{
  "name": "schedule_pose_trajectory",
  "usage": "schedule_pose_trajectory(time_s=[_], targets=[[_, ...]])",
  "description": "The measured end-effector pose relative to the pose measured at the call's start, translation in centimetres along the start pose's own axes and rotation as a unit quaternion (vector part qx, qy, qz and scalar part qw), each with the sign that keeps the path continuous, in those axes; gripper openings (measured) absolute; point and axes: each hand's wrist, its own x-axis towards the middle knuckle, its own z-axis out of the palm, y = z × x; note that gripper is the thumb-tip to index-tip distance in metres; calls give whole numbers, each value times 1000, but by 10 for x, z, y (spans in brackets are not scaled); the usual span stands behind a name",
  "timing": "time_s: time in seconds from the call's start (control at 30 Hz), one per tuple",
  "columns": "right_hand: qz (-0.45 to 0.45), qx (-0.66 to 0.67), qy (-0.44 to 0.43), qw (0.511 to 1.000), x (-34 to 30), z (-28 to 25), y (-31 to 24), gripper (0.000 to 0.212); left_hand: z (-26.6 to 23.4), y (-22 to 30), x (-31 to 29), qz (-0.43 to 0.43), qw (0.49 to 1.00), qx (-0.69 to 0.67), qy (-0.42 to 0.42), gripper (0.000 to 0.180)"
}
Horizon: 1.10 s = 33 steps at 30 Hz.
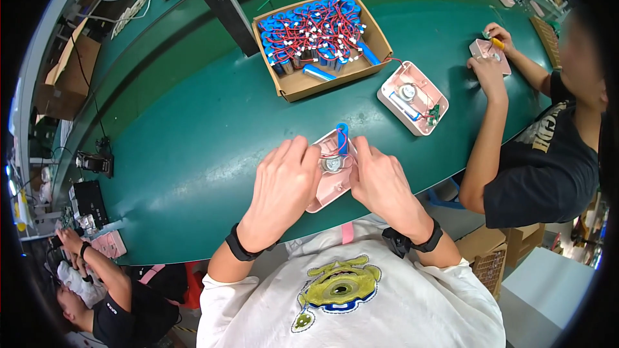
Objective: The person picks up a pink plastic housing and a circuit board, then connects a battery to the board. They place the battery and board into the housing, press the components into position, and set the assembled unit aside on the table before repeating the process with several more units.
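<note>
Both my hands are closed round a pink plastic housing (330,192) just above the green table's near edge. My left hand (284,180) grips its left side and my right hand (382,177) its right side; the fingertips are partly hidden. Inside the housing sits a round metal-backed speaker (333,164) with thin wires. A blue cylindrical battery (343,139) with red leads lies at its far end, between my hands, sticking out past the rim. I cannot tell whether a fingertip touches the battery.
A cardboard box (309,92) of blue batteries with red leads stands at the back. Right of it lies another pink housing (419,130) with battery, speaker and green circuit board. A co-worker (541,154) handles a similar housing at right; another person (119,283) works at lower left.
</note>
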Motion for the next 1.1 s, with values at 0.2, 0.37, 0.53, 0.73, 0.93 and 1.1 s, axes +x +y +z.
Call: schedule_pose_trajectory(time_s=[0.2,0.37,0.53,0.73,0.93,1.1], targets=[[20,-5,-31,999,-3,-2,-9,58,3,-16,-2,-158,984,-71,-35,14],[42,12,-46,998,-1,2,-11,73,14,-26,-14,-174,982,-68,7,12],[24,17,-50,998,-1,0,-6,75,19,-28,-22,-151,987,-41,38,16],[-59,45,-5,997,20,-28,6,53,19,-31,-25,-136,987,-74,39,19],[-140,42,46,988,32,-3,2,36,15,-31,-22,-125,987,-97,19,20],[-151,134,50,978,37,-10,-5,31,18,-32,-24,-127,984,-128,-2,18]])
